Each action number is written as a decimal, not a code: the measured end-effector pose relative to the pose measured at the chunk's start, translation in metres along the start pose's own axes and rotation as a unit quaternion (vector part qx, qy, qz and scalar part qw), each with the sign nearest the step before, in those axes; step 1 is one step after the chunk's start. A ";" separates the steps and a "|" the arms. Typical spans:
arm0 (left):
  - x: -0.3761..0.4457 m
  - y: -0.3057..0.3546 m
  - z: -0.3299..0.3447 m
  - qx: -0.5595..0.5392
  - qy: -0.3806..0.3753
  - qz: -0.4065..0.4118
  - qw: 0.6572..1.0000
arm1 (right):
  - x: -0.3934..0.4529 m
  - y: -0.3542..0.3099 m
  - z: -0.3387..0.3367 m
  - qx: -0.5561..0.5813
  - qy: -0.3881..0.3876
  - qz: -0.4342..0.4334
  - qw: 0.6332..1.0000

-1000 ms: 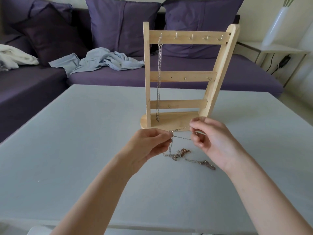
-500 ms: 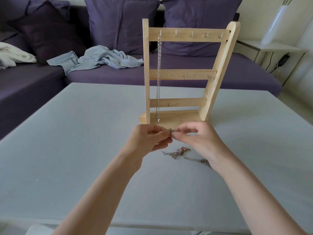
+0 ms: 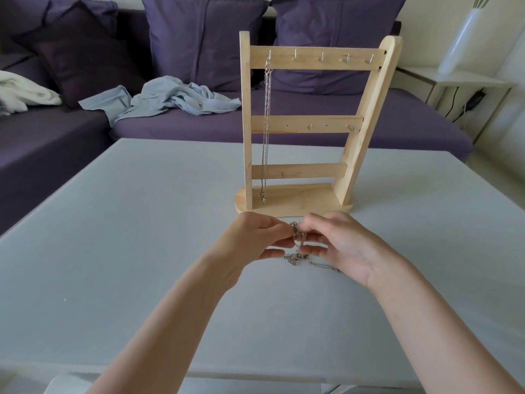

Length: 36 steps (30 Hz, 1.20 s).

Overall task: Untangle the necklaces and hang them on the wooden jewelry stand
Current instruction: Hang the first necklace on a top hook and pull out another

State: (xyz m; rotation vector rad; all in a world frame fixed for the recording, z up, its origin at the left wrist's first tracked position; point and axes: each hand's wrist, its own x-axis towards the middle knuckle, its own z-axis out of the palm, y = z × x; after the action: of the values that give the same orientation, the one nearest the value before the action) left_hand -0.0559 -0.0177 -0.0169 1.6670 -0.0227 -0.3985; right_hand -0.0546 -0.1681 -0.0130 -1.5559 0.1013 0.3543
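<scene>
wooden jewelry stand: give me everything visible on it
The wooden jewelry stand is pale unfinished-looking wood: an oval base, two posts, the right one leaning inward, and three crossbars with small metal hooks. It stands upright on the grey table, just beyond the hands. One silver chain hangs from the top bar's leftmost hook, reaching nearly to the base. Neither hand touches it.

Pale wooden stand, silver necklaces, grey table, purple sofa.

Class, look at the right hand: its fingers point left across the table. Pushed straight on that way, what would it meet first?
The right hand would first meet the chain pinched between both hands, then almost at once the left hand, whose fingertips face it. Depth is unclear, but they look level.
</scene>
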 end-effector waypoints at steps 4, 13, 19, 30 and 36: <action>0.003 0.001 -0.001 0.067 0.033 0.008 0.997 | 0.000 -0.003 -0.009 -0.037 -0.008 -0.020 0.999; 0.006 -0.006 -0.005 0.089 0.116 0.032 0.989 | 0.001 -0.006 -0.016 0.019 0.066 -0.052 0.996; 0.004 0.000 -0.002 0.011 0.083 0.037 0.996 | 0.002 0.001 -0.007 -0.134 0.122 -0.121 0.976; 0.005 0.002 -0.005 0.067 0.036 0.056 0.996 | 0.001 -0.003 0.001 -0.144 0.030 -0.090 0.985; 0.005 0.002 0.003 0.140 0.038 0.086 0.986 | 0.002 0.000 0.009 -0.010 0.049 -0.045 0.998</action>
State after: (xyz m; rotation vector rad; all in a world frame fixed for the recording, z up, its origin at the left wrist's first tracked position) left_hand -0.0516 -0.0222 -0.0161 1.9386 -0.1714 -0.2058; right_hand -0.0540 -0.1592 -0.0136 -1.5918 0.1033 0.2081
